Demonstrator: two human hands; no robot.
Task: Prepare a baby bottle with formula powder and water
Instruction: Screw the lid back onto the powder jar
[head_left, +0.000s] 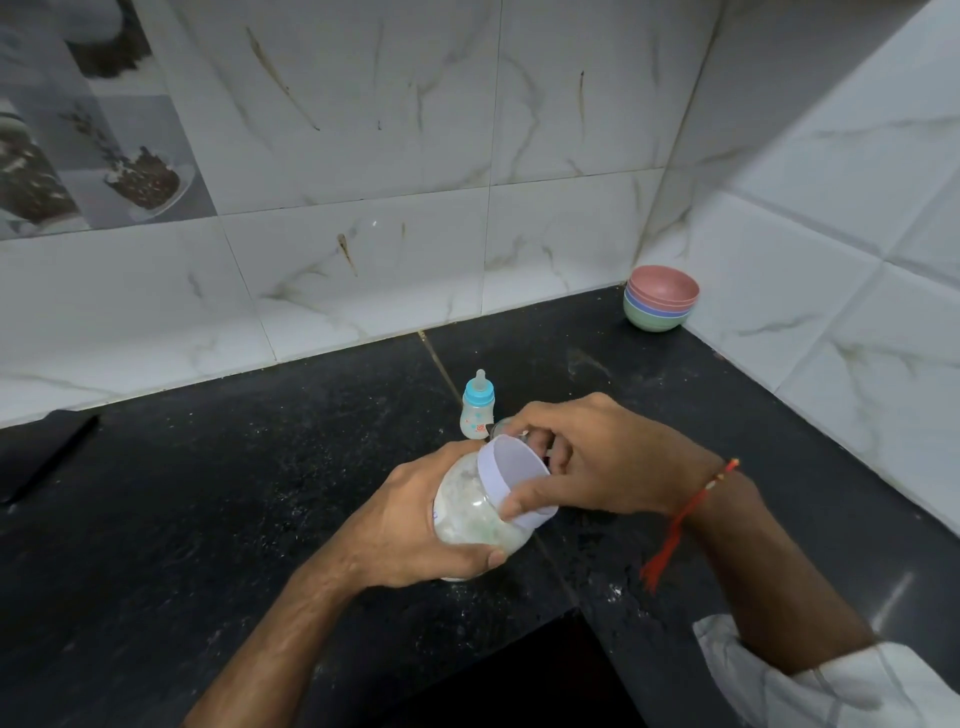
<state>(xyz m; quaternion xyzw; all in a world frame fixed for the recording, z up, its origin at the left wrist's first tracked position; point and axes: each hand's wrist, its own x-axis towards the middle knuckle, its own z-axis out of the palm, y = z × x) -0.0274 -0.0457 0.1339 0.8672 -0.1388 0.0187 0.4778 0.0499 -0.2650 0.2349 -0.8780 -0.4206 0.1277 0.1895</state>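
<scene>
I am gripping the clear, powder-filled plastic jar (467, 512) in my left hand (415, 525) above the black worktop's (260, 493) front edge, my right hand (587, 457) clamping its white lid (511, 480), risking spilled powder because it is tilting towards the small blue-collared baby bottle (477, 405)

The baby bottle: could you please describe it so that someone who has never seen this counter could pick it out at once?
On the black counter, look just beyond the two hands working on a powder jar. There the baby bottle stands upright on its own. It is small and clear, with a light blue collar and a pale teat, unlike the wide, white-lidded jar or the stacked bowls in the far corner.
</scene>
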